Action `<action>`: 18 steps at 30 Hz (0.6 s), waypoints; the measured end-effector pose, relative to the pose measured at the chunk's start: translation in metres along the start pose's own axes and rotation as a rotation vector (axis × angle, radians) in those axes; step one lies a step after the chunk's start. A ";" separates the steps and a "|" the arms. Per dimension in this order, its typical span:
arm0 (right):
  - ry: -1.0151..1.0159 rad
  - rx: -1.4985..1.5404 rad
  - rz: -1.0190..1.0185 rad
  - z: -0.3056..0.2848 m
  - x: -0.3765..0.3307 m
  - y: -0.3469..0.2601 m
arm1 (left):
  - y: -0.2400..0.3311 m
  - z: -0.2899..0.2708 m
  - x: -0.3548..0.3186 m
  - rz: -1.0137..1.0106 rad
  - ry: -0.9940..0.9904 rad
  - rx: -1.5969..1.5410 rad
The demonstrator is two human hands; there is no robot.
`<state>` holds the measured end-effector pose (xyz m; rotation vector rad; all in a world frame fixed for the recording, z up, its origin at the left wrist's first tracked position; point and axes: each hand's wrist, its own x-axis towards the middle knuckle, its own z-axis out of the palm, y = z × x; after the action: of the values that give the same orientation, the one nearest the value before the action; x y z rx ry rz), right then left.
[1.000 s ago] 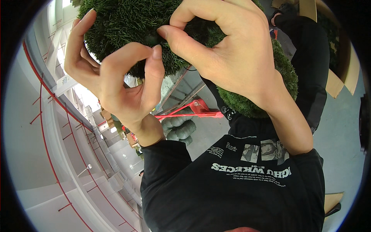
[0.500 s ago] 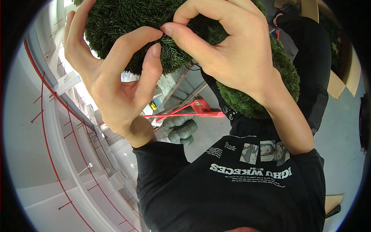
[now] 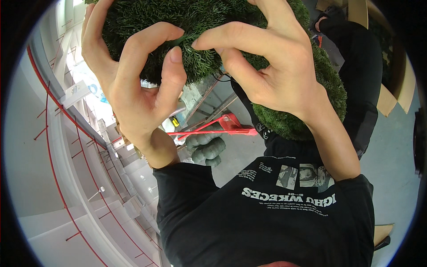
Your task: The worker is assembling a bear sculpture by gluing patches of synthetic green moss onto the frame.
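A dense, rounded mass of green artificial foliage (image 3: 200, 26) fills the top of the view and curves down to the right (image 3: 320, 102). My left hand (image 3: 138, 84) cups its underside, index finger hooked over the tufts and thumb pressed up next to it. My right hand (image 3: 271, 66) is beside it, with index and thumb tips digging into the same patch of greenery where the two hands meet. Both forearms rise from my black printed T-shirt (image 3: 267, 213).
Below the foliage lie a red metal frame (image 3: 222, 127) and grey-green sacks (image 3: 207, 149) on a grey floor (image 3: 391, 169). A black-clad leg (image 3: 360, 66) and cardboard pieces (image 3: 391, 93) are on the right. A white wall with red lines (image 3: 58, 147) curves along the left.
My left index finger has lifted away from the thumb and reached up onto the foliage. My right fingers have spread slightly, and the green mass has come closer.
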<state>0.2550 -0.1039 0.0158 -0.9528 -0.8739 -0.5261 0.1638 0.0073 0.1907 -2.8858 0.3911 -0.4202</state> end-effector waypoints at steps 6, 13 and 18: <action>-0.262 0.140 0.371 -0.026 0.023 -0.022 | -0.004 -0.008 0.001 -0.060 0.022 0.008; 0.017 -0.078 0.811 -0.155 0.038 0.082 | 0.007 -0.006 0.000 -0.133 -0.034 0.017; -0.078 -0.492 0.672 -0.220 0.071 0.194 | 0.005 -0.006 -0.003 -0.151 -0.031 -0.033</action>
<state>0.5241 -0.1994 -0.0821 -1.6395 -0.4427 -0.1153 0.1587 0.0026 0.1943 -2.9607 0.1774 -0.3957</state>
